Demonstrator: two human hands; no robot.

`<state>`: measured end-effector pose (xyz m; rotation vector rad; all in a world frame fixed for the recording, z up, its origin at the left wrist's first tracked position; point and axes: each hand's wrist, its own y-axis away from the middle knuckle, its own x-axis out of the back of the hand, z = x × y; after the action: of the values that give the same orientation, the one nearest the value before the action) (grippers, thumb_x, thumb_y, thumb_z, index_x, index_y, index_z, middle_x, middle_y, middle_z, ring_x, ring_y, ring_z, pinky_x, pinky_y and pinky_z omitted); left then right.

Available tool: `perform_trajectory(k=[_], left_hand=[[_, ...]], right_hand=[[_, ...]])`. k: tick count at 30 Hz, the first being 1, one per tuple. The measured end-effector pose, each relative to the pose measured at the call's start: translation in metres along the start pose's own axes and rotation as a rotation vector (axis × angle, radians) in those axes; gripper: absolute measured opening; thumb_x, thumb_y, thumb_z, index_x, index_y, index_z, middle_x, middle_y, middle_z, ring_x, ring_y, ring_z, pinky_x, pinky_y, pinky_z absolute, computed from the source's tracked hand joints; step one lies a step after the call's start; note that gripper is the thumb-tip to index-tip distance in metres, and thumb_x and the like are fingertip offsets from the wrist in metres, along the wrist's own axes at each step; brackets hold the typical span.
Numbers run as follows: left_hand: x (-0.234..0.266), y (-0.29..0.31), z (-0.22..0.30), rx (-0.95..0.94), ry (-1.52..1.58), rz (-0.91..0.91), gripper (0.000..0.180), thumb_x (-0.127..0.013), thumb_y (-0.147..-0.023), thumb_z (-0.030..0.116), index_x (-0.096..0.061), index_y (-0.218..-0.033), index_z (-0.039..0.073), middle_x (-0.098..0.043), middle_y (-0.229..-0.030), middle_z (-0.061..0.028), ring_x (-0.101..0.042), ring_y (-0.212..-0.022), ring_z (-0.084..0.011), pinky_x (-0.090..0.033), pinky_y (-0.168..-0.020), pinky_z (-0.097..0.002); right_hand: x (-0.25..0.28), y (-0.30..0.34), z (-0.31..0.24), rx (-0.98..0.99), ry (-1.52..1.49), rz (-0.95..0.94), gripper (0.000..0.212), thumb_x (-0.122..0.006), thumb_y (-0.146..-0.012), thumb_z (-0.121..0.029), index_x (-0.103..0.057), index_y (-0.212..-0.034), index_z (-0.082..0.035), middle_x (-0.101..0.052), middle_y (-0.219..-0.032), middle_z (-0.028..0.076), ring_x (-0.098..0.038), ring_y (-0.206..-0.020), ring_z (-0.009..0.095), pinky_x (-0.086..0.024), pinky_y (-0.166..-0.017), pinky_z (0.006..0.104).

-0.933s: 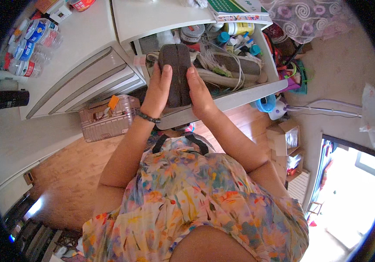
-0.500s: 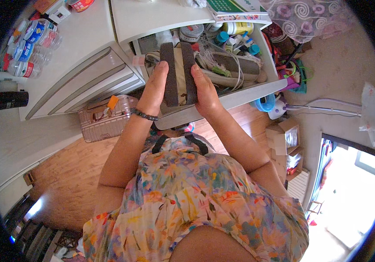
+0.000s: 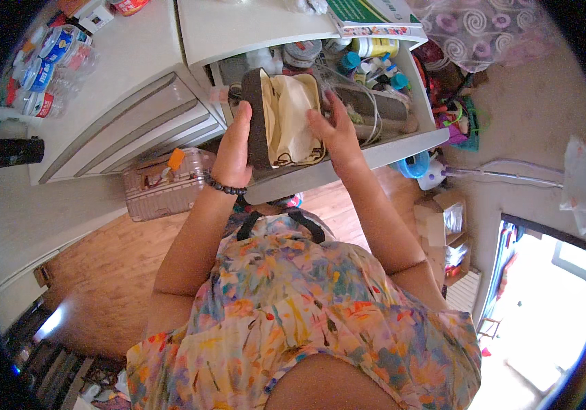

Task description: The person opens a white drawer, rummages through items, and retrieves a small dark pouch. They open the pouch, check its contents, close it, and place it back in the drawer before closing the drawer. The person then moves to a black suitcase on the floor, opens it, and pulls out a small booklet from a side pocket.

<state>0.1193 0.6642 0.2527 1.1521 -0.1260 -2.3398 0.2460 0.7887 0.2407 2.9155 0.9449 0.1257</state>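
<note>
Opened wider than half a second ago, the dark case (image 3: 259,119) now shows its cream lining (image 3: 291,123) above the open drawer (image 3: 375,147). Left hand (image 3: 233,147) fingers clamp the case's left shell; right hand (image 3: 337,133) fingers press its right edge, spreading it.

A white bench (image 3: 129,68) runs across the top. Water bottles (image 3: 50,65) lie on its left end beside a small box (image 3: 95,17) and a red tin (image 3: 128,5); a green-covered book (image 3: 368,15) lies on its right part. Its open drawer (image 3: 375,154) holds tape rolls (image 3: 303,53), small bottles (image 3: 368,58), cords (image 3: 368,113) and a dark case (image 3: 382,102). On the wooden floor (image 3: 108,273) below stand a silver suitcase (image 3: 166,184) and, at the right, cardboard boxes (image 3: 447,222).
</note>
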Motion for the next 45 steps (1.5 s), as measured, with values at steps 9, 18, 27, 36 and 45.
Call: perform_trajectory(k=[9,18,27,36,45], left_hand=[[0.013,-0.012,-0.018,-0.225,-0.249,0.015,0.046,-0.038,-0.098,0.037,-0.043,-0.129,0.003,-0.052,-0.122,-0.0069,-0.054,-0.107,-0.0131,-0.045,-0.091,-0.0281],[0.012,-0.009,-0.01,-0.209,-0.229,0.042,0.052,-0.039,-0.097,0.041,-0.04,-0.131,0.002,-0.052,-0.121,-0.0097,-0.052,-0.109,-0.0136,-0.044,-0.091,-0.0263],[0.013,-0.007,-0.013,-0.269,-0.258,0.073,0.052,-0.042,-0.096,0.04,-0.039,-0.133,0.002,-0.053,-0.121,-0.0083,-0.053,-0.106,-0.0135,-0.044,-0.089,-0.0263],[0.007,-0.006,-0.009,-0.293,-0.278,0.084,0.052,-0.045,-0.096,0.036,-0.037,-0.135,0.001,-0.052,-0.121,-0.0056,-0.051,-0.106,-0.0107,-0.042,-0.09,-0.0243],[-0.001,-0.006,-0.005,-0.375,-0.467,0.111,0.051,-0.046,-0.096,0.035,-0.039,-0.133,0.001,-0.053,-0.118,-0.0042,-0.051,-0.103,-0.0095,-0.042,-0.089,-0.0241]], right_hand=[[-0.017,0.006,-0.031,0.586,1.088,0.131,0.041,-0.073,-0.069,-0.022,-0.062,-0.103,-0.003,-0.048,-0.117,0.017,-0.044,-0.109,0.036,-0.036,-0.09,0.0453],[-0.007,-0.005,-0.011,0.482,0.864,-0.024,0.037,-0.072,-0.072,-0.027,-0.063,-0.101,-0.005,-0.046,-0.123,0.017,-0.04,-0.119,0.039,-0.031,-0.097,0.0515],[-0.016,0.002,-0.032,0.601,1.055,-0.016,0.038,-0.075,-0.069,-0.037,-0.068,-0.078,-0.001,-0.047,-0.129,0.021,-0.037,-0.123,0.041,-0.029,-0.101,0.0497],[-0.016,-0.008,-0.006,0.386,0.716,-0.017,0.035,-0.076,-0.068,-0.029,-0.068,-0.083,0.002,-0.045,-0.129,0.026,-0.048,-0.113,0.04,-0.039,-0.095,0.0417],[-0.011,-0.012,-0.004,0.425,0.73,-0.007,0.036,-0.076,-0.065,-0.029,-0.066,-0.082,0.002,-0.05,-0.122,0.028,-0.048,-0.111,0.043,-0.038,-0.097,0.047]])
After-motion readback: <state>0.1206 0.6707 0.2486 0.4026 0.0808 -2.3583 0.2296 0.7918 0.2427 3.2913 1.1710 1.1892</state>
